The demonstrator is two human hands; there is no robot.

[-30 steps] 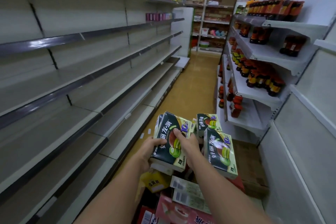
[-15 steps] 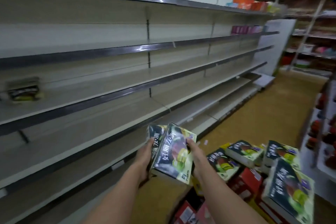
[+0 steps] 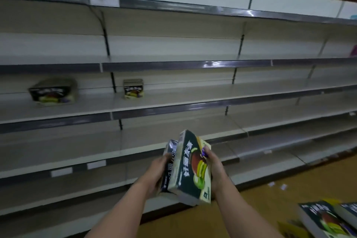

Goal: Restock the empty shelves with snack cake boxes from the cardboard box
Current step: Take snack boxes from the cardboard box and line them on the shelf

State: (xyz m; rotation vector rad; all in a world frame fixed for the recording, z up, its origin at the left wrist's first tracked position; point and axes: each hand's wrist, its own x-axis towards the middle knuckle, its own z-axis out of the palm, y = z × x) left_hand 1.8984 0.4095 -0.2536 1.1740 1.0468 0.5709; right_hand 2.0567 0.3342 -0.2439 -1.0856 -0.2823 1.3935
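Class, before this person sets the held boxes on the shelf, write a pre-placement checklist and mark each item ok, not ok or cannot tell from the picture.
1. Left hand grips the rear box: ok.
2. Right hand grips the front box: ok.
3. Held boxes squared together: not ok; they are tilted and fanned apart at the top.
4. Free space on the shelf right of the two placed boxes: ok.
5. Placed boxes face the aisle: ok for both, though blurred.
6. More stock within reach: ok; spare boxes lie at lower right.
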